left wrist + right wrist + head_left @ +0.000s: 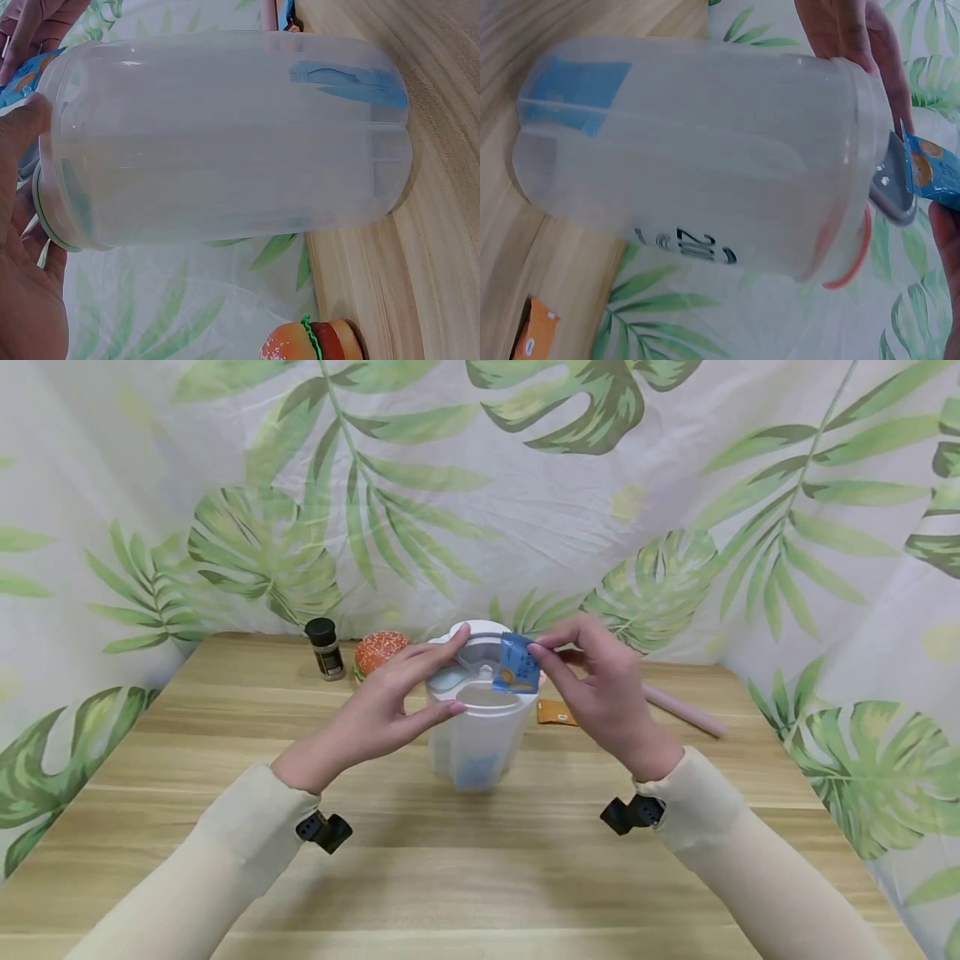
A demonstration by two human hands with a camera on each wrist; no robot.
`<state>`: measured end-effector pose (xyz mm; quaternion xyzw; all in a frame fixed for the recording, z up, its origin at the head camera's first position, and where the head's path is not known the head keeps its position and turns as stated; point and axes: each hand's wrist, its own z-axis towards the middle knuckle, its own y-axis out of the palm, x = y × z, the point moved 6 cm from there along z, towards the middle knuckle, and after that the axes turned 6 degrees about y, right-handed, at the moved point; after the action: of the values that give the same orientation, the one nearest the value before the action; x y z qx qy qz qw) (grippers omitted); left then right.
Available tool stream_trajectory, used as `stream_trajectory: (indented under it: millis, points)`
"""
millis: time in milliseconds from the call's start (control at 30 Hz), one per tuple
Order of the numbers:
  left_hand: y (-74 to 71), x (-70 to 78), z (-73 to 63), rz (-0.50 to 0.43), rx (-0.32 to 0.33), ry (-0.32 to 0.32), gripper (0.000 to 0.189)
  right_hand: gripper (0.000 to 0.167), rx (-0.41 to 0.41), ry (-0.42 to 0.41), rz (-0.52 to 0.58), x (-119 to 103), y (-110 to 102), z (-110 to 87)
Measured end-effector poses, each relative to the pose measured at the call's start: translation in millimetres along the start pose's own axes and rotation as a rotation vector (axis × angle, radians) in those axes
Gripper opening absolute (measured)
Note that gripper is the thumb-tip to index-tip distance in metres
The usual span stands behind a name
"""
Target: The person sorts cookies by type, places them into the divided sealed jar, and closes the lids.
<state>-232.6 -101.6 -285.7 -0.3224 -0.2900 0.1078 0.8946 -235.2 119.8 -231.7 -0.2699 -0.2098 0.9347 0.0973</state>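
Note:
A tall translucent container point(477, 747) with a white sectioned lid point(477, 628) stands upright on the table. Blue packets point(577, 94) show through its wall near the bottom. My left hand point(378, 706) holds the lid's left side, the thumb at the front and fingers reaching over the far side. Between right thumb and fingertips, my right hand point(600, 693) pinches a small blue sachet point(516, 664) with a biscuit picture, just over the lid. A grey lid flap point(894, 184) stands raised beside the sachet in the right wrist view.
Behind the left hand are a sesame-bun toy burger point(381, 652) and a black-capped seasoning jar point(326, 650). An orange packet point(555, 712) lies right of the container, partly hidden by the right hand. A pale pink rod point(686, 710) lies farther right. A leaf-patterned cloth point(420, 527) hangs behind.

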Motion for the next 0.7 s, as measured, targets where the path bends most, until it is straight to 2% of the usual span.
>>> stream_trajectory:
  millis: [300, 400, 600, 700]
  points:
    - [1.4, 0.2, 0.6, -0.008, -0.014, 0.003, 0.083, 0.015, -0.101, -0.011, -0.014, 1.0, 22.8, -3.8]
    - [1.9, 0.3, 0.5, -0.008, -0.012, 0.005, 0.084, 0.015, -0.160, 0.022, -0.012, 2.1, 26.1, -7.1]
    - [1.2, 0.4, 0.6, -0.007, 0.005, 0.022, 0.083, 0.007, -0.304, 0.130, 0.073, 6.3, 29.4, -9.4]
    - [0.7, 0.5, 0.5, -0.003, 0.008, 0.023, 0.083, 0.003, -0.359, 0.149, 0.062, 7.6, 29.5, -9.2]
